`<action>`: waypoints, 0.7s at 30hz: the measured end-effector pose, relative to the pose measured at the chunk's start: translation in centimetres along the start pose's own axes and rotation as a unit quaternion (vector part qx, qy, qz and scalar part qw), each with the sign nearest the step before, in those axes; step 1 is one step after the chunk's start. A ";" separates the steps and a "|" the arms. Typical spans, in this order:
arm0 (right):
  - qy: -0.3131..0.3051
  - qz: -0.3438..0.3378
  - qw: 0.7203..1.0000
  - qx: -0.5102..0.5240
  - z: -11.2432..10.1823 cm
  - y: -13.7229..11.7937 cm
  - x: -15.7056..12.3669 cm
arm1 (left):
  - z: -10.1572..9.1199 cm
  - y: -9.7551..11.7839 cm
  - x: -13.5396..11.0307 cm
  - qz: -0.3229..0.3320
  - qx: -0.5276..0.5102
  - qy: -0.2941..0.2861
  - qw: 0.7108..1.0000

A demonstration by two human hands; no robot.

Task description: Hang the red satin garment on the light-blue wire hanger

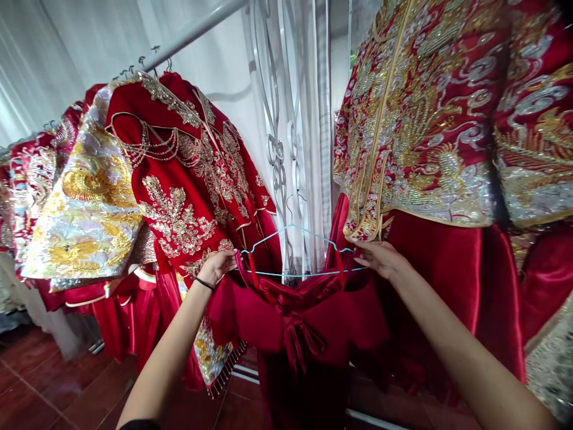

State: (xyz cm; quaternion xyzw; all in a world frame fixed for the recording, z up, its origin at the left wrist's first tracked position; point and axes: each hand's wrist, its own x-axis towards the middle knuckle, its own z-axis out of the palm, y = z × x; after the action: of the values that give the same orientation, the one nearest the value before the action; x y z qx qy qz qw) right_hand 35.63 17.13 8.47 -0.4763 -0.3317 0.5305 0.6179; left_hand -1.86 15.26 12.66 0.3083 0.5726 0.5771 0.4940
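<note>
A thin light-blue wire hanger (299, 251) hangs level in front of me with a red satin skirt (295, 334) draped from it. My left hand (218, 264) is closed on the hanger's left end, pinching the skirt's edge there. My right hand (378, 257) is closed on the hanger's right end, fingers pinched around the wire and the skirt's strap. A black band circles my left wrist.
A metal rail (197, 27) at upper left carries several red jackets with gold and silver embroidery (179, 179). Another embroidered red jacket over a red skirt (425, 119) hangs close at right. White curtains and a white scrolled metal frame (277, 149) stand behind. The floor is dark red tile (54, 394).
</note>
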 end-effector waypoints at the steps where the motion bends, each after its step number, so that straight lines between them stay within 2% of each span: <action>1: -0.011 0.006 1.000 0.015 0.2 0.0 -0.2 | 0.4 -0.2 -0.3 0.005 -0.004 0.008 1.000; 4: -0.019 0.004 0.999 0.037 1.0 -0.1 -0.9 | 2.0 -0.8 -1.4 0.037 -0.027 0.032 0.998; 9: -0.013 -0.032 0.999 0.019 2.7 0.2 -2.1 | 4.3 -1.5 -2.2 0.075 -0.031 0.021 0.996; 13: 0.006 -0.063 0.998 -0.001 2.7 1.8 -2.9 | 4.2 -3.0 -2.2 0.091 -0.004 -0.001 0.996; 17: -0.002 -0.034 0.999 -0.018 1.5 3.6 -3.1 | 3.7 -5.1 -2.5 0.066 -0.018 -0.026 0.997; 21: -0.011 -0.045 0.998 -0.047 0.8 3.7 -3.1 | 3.7 -5.4 -2.6 0.088 0.015 -0.016 0.996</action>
State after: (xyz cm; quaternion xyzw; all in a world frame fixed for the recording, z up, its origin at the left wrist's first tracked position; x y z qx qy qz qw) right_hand 32.99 14.25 5.52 -0.4836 -0.3844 0.4910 0.6142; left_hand 3.59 13.46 8.52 0.3739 0.5440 0.6045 0.4458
